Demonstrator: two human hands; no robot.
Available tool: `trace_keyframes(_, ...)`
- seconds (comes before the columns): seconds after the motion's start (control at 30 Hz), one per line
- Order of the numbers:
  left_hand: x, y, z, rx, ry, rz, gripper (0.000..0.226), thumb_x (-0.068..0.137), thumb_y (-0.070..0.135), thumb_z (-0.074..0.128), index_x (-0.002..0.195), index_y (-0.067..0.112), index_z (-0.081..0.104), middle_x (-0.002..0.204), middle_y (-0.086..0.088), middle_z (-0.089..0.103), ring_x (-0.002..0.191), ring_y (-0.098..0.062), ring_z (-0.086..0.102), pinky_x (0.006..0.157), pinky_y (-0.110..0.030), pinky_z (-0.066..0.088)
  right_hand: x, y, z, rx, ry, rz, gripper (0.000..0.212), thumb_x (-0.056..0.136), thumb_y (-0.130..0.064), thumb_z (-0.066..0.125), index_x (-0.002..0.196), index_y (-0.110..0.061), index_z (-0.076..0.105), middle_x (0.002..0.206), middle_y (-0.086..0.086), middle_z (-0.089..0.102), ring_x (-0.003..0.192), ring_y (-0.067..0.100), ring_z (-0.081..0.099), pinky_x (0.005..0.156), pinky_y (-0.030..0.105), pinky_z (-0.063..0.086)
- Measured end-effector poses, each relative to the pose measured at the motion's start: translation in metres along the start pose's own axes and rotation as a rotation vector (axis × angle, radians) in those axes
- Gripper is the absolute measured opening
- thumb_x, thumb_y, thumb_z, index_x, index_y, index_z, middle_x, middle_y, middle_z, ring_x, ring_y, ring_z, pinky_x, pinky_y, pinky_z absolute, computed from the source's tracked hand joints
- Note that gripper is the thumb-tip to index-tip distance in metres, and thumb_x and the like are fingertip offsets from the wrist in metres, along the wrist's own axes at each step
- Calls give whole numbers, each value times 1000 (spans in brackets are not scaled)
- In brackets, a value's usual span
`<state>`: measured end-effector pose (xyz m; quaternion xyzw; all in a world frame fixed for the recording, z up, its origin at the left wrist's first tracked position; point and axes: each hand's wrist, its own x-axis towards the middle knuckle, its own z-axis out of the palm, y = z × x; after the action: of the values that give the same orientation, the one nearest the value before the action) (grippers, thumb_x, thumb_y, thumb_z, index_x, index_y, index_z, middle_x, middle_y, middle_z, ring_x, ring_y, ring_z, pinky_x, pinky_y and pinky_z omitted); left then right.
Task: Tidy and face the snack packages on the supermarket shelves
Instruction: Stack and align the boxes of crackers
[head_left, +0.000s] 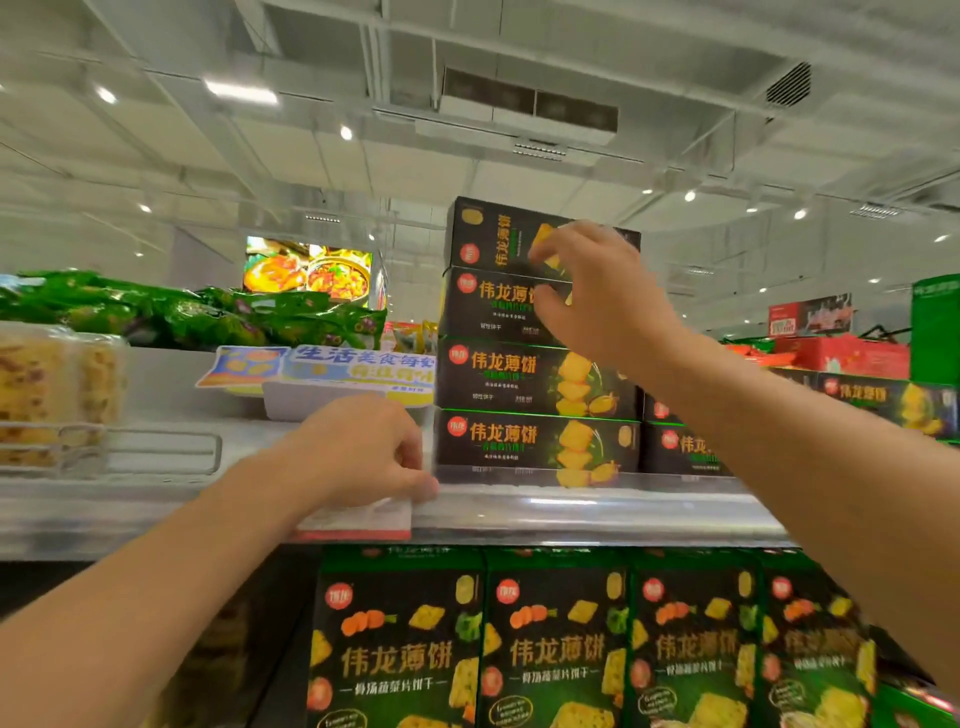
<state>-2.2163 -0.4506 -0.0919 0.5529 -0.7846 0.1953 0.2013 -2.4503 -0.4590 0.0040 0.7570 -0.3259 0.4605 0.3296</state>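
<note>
1. From where I watch, the stack of dark biscuit boxes (535, 374) stands four high on the top shelf (597, 512), right at its front lip. The top box (498, 236) sits turned, its print running sideways, unlike the three beneath.
2. My right hand (597, 296) is up at the second and top boxes, fingers bent against their front faces. Motion blur hides the fingertips, so I cannot tell whether it pinches a box or only presses on it.
3. My left hand (363, 452) rests on the shelf edge, fingers curled around the price tag holder (358, 522), seemingly gripping it.
4. Main risk, as I judge it: pushing or twisting the top box one-handed could tip the whole stack backward or sideways, since nothing braces it on the left.
5. A tug outward could slide a box over the lip onto the boxes on the lower shelf (556, 649).
6. Leaning on the tag holder may pop it loose.
7. The lower stack to the right (680, 447) could get nudged out of line.
</note>
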Motion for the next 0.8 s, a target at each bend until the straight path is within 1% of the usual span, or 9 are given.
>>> trace_keyframes(0.03,-1,-3,1,-31,3,-4,32,75,62,71,68,32,67,66,19,64,69,1,59,67,-27,52,18,4,-2,-38,10,36,43,86,-24,61,127,-13,55,130,8,56,121,29,49,102,43,40)
trace_keyframes(0.1,-5,-8,5,-76,34,-8,29,74,63,71,66,36,65,63,23,61,68,3,59,62,-21,48,44,10,-1,-132,-72,71,68,85,-38,63,143,-14,38,147,8,41,135,30,37,112,46,30)
trace_keyframes(0.17,-7,-10,7,-112,63,-19,28,71,65,70,63,39,64,62,31,60,67,6,59,60,-18,46,59,14,6,-200,-180,72,86,83,-52,62,150,-13,23,153,8,34,140,31,31,115,48,21)
trace_keyframes(0.27,-8,-9,6,-153,60,-23,29,70,65,71,60,39,62,63,43,55,68,11,58,57,-15,43,71,16,18,-192,-266,104,98,78,-62,64,151,-15,18,139,7,50,131,31,42,114,50,19)
trace_keyframes(0.4,-10,-12,8,-206,73,-30,28,70,63,73,60,39,64,60,36,59,68,14,58,53,-11,37,74,17,23,-206,-198,94,97,70,-64,71,146,-20,29,135,7,50,127,31,43,107,49,25)
trace_keyframes(0.53,-11,-11,10,-202,87,-39,28,70,64,72,66,37,68,60,25,63,68,12,58,53,-10,37,72,17,19,-200,-106,49,83,65,-62,76,131,-22,47,123,6,50,118,28,43,101,45,29)
trace_keyframes(0.63,-12,-11,11,-198,108,-36,28,72,63,72,72,35,71,62,24,64,69,12,58,55,-11,39,70,16,14,-153,-71,29,77,65,-57,79,124,-20,46,119,5,55,112,26,49,101,44,32)
trace_keyframes(0.73,-13,-11,12,-181,119,-38,27,73,63,71,67,37,68,57,29,61,69,14,57,52,-9,35,69,13,10,-77,-110,56,72,67,-50,81,119,-19,44,111,3,61,101,25,56,94,44,41)
trace_keyframes(0.8,-13,-11,13,-175,118,-31,26,73,63,71,65,38,65,56,31,59,70,16,56,49,-7,35,71,12,9,-98,-129,57,71,67,-51,81,117,-19,42,107,2,63,98,26,57,92,44,41)
